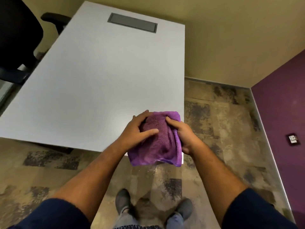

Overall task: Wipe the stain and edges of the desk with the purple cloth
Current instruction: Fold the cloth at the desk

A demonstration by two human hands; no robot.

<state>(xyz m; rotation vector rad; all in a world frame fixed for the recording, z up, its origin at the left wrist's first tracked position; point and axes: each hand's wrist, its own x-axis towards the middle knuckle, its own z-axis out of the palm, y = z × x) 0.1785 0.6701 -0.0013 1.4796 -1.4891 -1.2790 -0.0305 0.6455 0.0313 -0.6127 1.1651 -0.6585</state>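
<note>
The room had plain yellowish-beige walls (231, 38) behind, meeting a deep purple wall (283, 113) at the right corner. A small dark wall plate (292, 139) sat low on the purple surface. A pale metal skirting strip (217, 82) ran along the base of both walls. The floor (222, 116) was a mottled tan covering with dark, worn-looking rectangular patches. At the upper left stood a black office chair (18, 33), its armrest (54, 18) reaching out. The light was warm and even.

Both bare forearms extended forward, converging. Left hand (137, 131) fingers spread, curled, gripping. Right hand (183, 135) clenched, thumb forward.
</note>
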